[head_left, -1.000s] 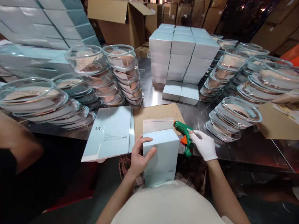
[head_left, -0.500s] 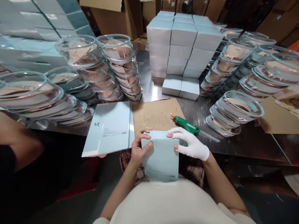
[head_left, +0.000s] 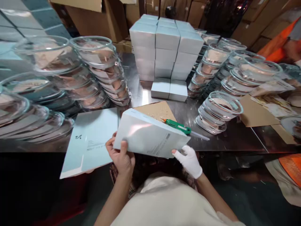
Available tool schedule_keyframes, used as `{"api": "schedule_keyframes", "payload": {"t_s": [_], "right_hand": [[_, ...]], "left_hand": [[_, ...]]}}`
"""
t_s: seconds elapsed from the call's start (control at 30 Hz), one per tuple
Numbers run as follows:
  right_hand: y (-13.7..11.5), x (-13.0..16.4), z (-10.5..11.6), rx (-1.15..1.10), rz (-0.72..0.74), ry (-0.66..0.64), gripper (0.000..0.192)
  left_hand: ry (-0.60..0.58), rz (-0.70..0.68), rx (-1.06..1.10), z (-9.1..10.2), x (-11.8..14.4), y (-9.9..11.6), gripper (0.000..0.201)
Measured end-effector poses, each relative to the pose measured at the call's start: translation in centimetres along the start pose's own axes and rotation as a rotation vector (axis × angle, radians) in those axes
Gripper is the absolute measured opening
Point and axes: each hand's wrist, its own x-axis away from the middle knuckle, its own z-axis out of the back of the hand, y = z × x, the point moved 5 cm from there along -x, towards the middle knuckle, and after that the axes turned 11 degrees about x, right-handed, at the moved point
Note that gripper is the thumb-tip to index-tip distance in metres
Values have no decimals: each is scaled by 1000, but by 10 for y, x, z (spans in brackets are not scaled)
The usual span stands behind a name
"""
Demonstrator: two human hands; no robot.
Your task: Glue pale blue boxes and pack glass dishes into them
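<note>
A pale blue box (head_left: 150,135) is held up in front of me, tilted down to the right, with small print on the face toward me. My bare left hand (head_left: 122,157) grips its left end, thumb on the near face. At the lower right corner, my white-gloved right hand (head_left: 188,160) pinches the box, its thumb on the near face and its other fingers partly hidden. Behind the box, a green glue gun (head_left: 177,125) with an orange tip lies on a brown cardboard sheet (head_left: 155,110). To the left lie flat pale blue printed cartons (head_left: 96,135), overhanging the table edge.
Stacked pale blue boxes (head_left: 164,47) stand at the back of the metal table (head_left: 138,91). Piles of wrapped clear bowls (head_left: 103,69) rise on the left, and more bowls (head_left: 216,110) on the right. A person in orange (head_left: 279,47) is at the far right.
The box has been raised from my lap and turned sideways. My left hand has shifted to its left end, my right hand to its lower right corner. The view has swung right.
</note>
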Motion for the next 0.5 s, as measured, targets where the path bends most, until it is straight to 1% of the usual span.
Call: {"api": "schedule_keyframes", "payload": {"t_s": [0.03,0.07,0.1,0.13,0.17,0.2,0.23,0.27,0.3,0.33,0.37,0.4,0.43,0.47,0.5], "right_hand": [[-7,-4,6,96,60,58,40],[-17,-9,12,205,155,64,35],[-28,-15,15,321,274,15,32],[-39,-21,18,430,404,-65,31],[-49,-27,23,520,526,-157,31],[-57,-34,32,580,629,-229,29],[-63,-43,48,616,691,-260,27],[-67,-56,69,650,712,-250,25],[-68,-73,97,684,682,-210,31],[-65,-93,131,758,570,-87,40],[-59,-113,166,891,457,12,50],[-49,-133,197,1042,330,28,63],[-36,-152,224,1157,196,-1,80],[-20,-167,246,1199,69,-81,92],[-6,-179,260,1212,-30,-160,100]], "left_hand": [[-73,-64,-114,-6,0,5,51],[-159,-174,-239,-14,1,14,63],[-264,-305,-365,-25,2,26,77],[-397,-424,-481,-37,3,37,90],[-551,-513,-578,-49,5,47,97],[-704,-565,-652,-59,7,54,96],[-828,-584,-706,-65,9,59,87],[-902,-587,-733,-68,9,63,77],[-923,-586,-729,-67,9,66,70],[-900,-585,-695,-63,8,69,65],[-851,-576,-641,-56,7,70,63],[-795,-553,-576,-47,8,69,63],[-738,-509,-506,-38,8,65,65],[-689,-447,-444,-29,10,59,67],[-654,-375,-398,-22,12,52,68]]}}
